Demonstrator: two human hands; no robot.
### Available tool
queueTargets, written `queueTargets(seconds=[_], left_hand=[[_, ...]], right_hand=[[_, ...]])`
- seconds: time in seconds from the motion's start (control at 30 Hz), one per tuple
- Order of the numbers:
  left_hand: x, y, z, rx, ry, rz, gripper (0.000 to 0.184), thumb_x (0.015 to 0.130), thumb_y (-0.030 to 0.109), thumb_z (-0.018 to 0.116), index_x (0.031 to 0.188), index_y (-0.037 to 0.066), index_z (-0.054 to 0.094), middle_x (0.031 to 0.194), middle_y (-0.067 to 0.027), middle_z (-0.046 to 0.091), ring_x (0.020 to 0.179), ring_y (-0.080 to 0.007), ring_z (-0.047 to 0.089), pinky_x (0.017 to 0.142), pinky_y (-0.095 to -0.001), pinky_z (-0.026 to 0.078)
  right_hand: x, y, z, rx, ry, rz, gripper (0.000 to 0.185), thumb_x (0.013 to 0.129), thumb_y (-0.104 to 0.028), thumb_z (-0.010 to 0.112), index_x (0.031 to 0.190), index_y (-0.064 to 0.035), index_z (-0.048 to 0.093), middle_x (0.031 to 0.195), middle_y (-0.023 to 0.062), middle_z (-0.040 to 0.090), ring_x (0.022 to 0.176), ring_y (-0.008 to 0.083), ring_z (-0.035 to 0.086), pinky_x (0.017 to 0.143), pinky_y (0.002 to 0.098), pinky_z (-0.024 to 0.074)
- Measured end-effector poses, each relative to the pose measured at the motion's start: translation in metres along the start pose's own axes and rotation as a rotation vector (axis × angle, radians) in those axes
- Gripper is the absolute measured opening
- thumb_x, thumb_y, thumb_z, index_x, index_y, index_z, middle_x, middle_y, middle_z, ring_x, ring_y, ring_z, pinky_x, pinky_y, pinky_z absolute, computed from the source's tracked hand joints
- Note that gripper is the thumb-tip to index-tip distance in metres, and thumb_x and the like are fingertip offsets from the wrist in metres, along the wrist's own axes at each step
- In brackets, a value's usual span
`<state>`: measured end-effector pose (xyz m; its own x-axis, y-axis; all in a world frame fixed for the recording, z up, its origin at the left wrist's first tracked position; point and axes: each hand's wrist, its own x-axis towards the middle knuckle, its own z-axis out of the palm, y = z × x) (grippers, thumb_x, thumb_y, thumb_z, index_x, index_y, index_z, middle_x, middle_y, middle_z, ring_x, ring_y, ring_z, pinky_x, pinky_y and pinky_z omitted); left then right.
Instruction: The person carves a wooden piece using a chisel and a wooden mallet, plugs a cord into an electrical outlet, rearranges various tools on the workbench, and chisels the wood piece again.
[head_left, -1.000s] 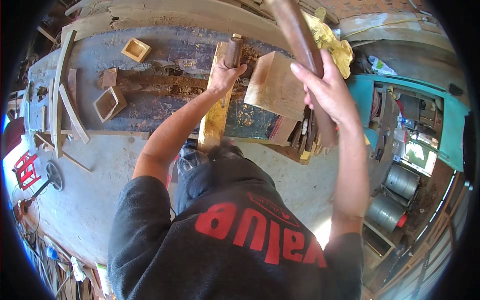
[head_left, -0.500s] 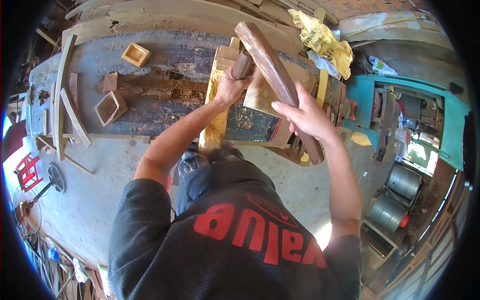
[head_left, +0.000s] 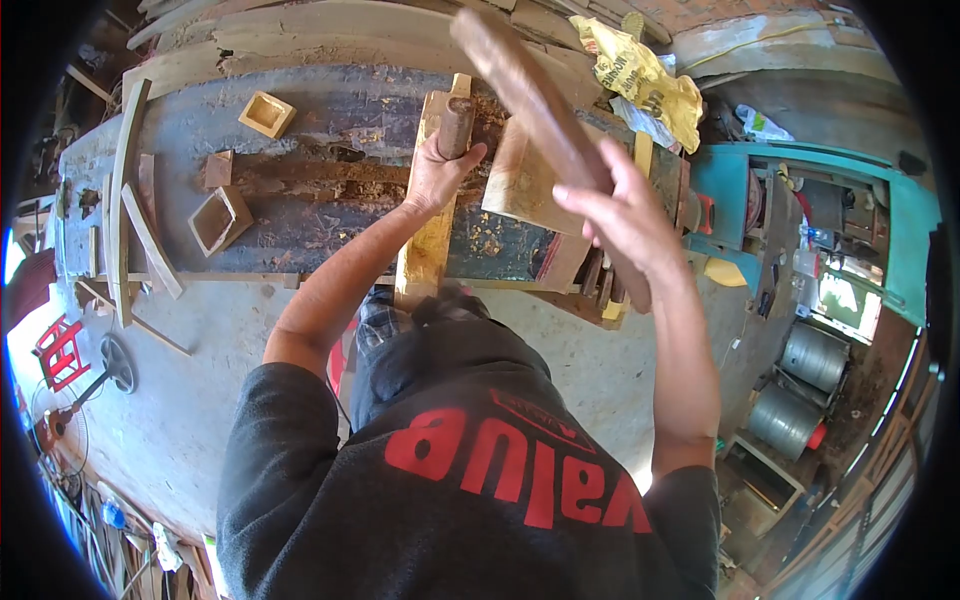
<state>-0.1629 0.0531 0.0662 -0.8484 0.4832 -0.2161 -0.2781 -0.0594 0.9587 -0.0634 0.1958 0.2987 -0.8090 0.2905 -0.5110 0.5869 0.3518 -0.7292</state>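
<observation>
And here's the stubby brown handle [head_left: 456, 125], standing over the yellow timber [head_left: 431, 235] that lies crosswise on the bench [head_left: 330, 225]! The left hand [head_left: 435, 180] has it gripped, fingers wrapped around it, forearm reaching in across the bench edge. Over on the other side, the right hand [head_left: 628, 215] is closed on a long brown wooden club [head_left: 540, 110], held aslant above a broad pale block [head_left: 522, 180], the club's far end angled toward the handle but apart from it. Farther out, two small hollow wooden boxes, one upper [head_left: 267, 114], one lower [head_left: 220, 220], sit near long thin strips [head_left: 125, 200], and a crumpled yellow bag [head_left: 650, 82] lies beyond the block.
</observation>
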Motion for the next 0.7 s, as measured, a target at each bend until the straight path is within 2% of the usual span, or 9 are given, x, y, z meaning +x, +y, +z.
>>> queueTargets(seconds=[0.1,0.2,0.27,0.33,0.37,0.47,0.53,0.6,0.7], left_hand=[[0.009,-0.009,-0.002,0.016,-0.005,-0.061,0.026,0.082,0.020,0.077,0.093,0.005,0.058,0.078,0.0036,0.058,0.071,-0.0062,0.049,0.067,-0.0262,0.046],[0.022,-0.017,0.002,-0.004,0.026,-0.071,0.027,0.080,0.016,0.077,0.097,0.005,0.060,0.081,0.0023,0.062,0.071,-0.0069,0.053,0.065,-0.0262,0.047],[0.025,-0.005,0.007,-0.053,0.023,-0.096,0.028,0.079,0.015,0.077,0.098,0.004,0.061,0.081,0.0017,0.063,0.070,-0.0073,0.055,0.065,-0.0265,0.047],[0.029,-0.002,0.007,-0.096,0.029,-0.126,0.028,0.078,0.013,0.077,0.099,0.004,0.062,0.082,0.0010,0.064,0.070,-0.0078,0.056,0.065,-0.0269,0.047],[0.033,-0.002,0.008,-0.079,0.028,-0.119,0.028,0.077,0.012,0.077,0.100,0.003,0.062,0.082,0.0005,0.064,0.070,-0.0081,0.056,0.065,-0.0272,0.048],[0.037,-0.011,0.008,-0.013,0.034,-0.136,0.028,0.077,0.012,0.076,0.099,0.003,0.063,0.082,-0.0008,0.065,0.070,-0.0087,0.057,0.065,-0.0276,0.048],[0.042,-0.011,0.009,0.049,0.061,-0.179,0.028,0.077,0.012,0.076,0.100,0.003,0.063,0.080,-0.0011,0.065,0.069,-0.0090,0.057,0.065,-0.0280,0.049],[0.042,-0.014,0.010,0.036,0.056,-0.150,0.028,0.077,0.012,0.076,0.099,0.004,0.063,0.079,-0.0010,0.064,0.067,-0.0089,0.056,0.062,-0.0278,0.048],[0.043,-0.012,0.007,-0.001,0.077,-0.132,0.026,0.077,0.013,0.076,0.098,0.005,0.063,0.077,-0.0008,0.063,0.061,-0.0085,0.054,0.055,-0.0273,0.047]], right_hand=[[0.000,-0.037,-0.008,0.044,0.122,-0.233,0.056,0.082,-0.033,0.073,0.116,0.0028,0.047,0.087,0.0107,0.062,0.054,0.0091,0.056,0.045,0.0232,0.0474],[0.011,-0.042,0.006,-0.019,0.299,-0.340,0.050,0.084,-0.032,0.071,0.111,0.0027,0.047,0.081,0.0121,0.063,0.053,0.0121,0.059,0.047,0.0255,0.0516],[0.020,-0.018,0.005,-0.240,0.080,-0.023,0.068,0.082,-0.028,0.073,0.131,0.0077,0.040,0.084,0.0161,0.065,0.058,0.0143,0.062,0.048,0.0282,0.0535],[0.025,-0.010,0.012,-0.666,-0.031,0.047,0.076,0.080,-0.023,0.075,0.138,0.0076,0.036,0.085,0.0174,0.065,0.058,0.0149,0.062,0.047,0.0277,0.0528],[0.025,-0.013,-0.003,-0.443,-0.148,0.134,0.074,0.079,-0.019,0.075,0.137,0.0066,0.037,0.085,0.0171,0.065,0.056,0.0137,0.060,0.046,0.0270,0.0513],[0.016,-0.048,-0.013,-0.338,0.047,0.046,0.064,0.080,-0.018,0.073,0.131,0.0059,0.042,0.084,0.0148,0.066,0.051,0.0110,0.057,0.044,0.0248,0.0494],[0.023,-0.052,-0.012,-0.259,0.000,-0.086,0.067,0.082,-0.017,0.072,0.134,0.0079,0.038,0.082,0.0156,0.066,0.050,0.0132,0.057,0.044,0.0254,0.0500],[0.033,-0.035,0.009,-0.220,0.269,-0.124,0.072,0.082,-0.018,0.071,0.137,0.0099,0.033,0.082,0.0161,0.066,0.052,0.0140,0.059,0.044,0.0255,0.0503],[0.039,-0.013,0.007,-0.411,-0.045,0.158,0.082,0.076,-0.017,0.074,0.139,0.0110,0.030,0.083,0.0164,0.066,0.053,0.0122,0.059,0.045,0.0265,0.0502]])
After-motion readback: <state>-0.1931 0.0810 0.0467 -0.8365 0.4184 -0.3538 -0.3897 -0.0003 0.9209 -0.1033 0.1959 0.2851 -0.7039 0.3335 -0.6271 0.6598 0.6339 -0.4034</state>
